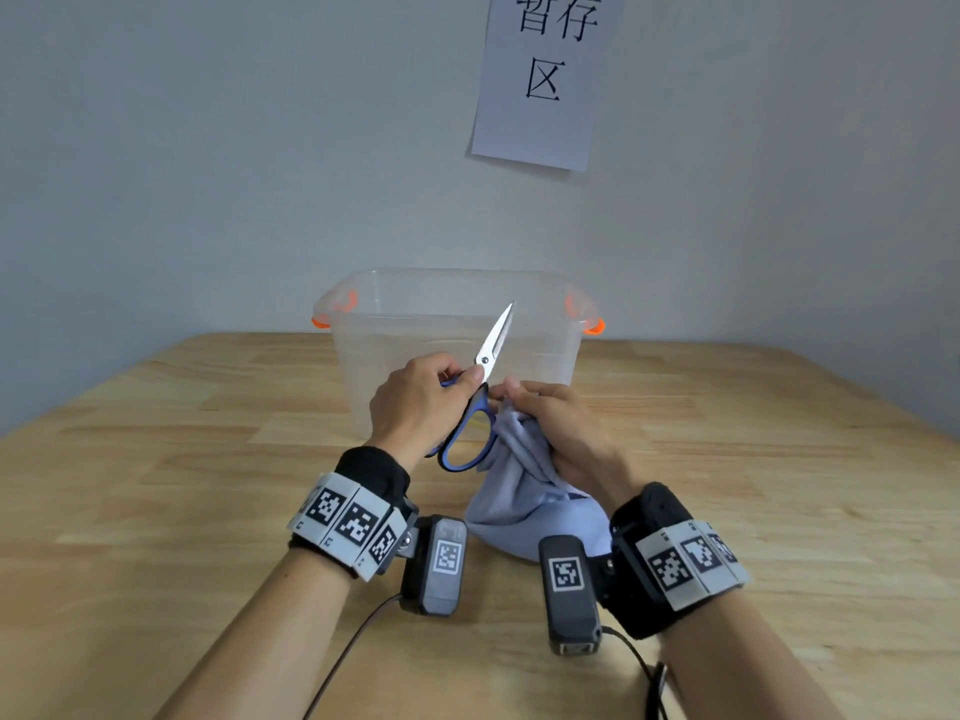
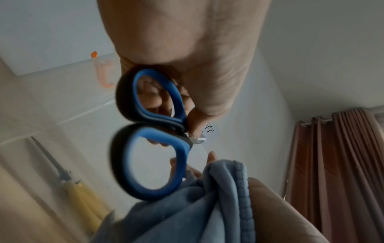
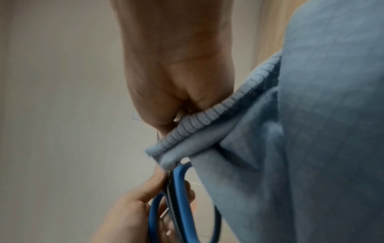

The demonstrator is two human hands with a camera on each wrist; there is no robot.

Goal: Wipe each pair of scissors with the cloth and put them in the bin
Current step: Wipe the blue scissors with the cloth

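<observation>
A person's left hand [image 1: 415, 402] grips blue-and-black-handled steel scissors [image 1: 480, 392] near the pivot, closed blades pointing up before a clear plastic bin with orange latches [image 1: 363, 304] on the wooden surface [image 1: 156, 459].

The right hand [image 1: 561, 423] bunches a pale blue-grey cloth [image 1: 524, 491] just beside the handles, its lower folds resting on the surface. Another pair with yellow handles [image 2: 83, 197] seems to lie already inside the bin. The bare tip is the risk: a fast stroke could nick the cloth-holding fingers, and a loose grip near the pivot could let the scissors slip.
</observation>
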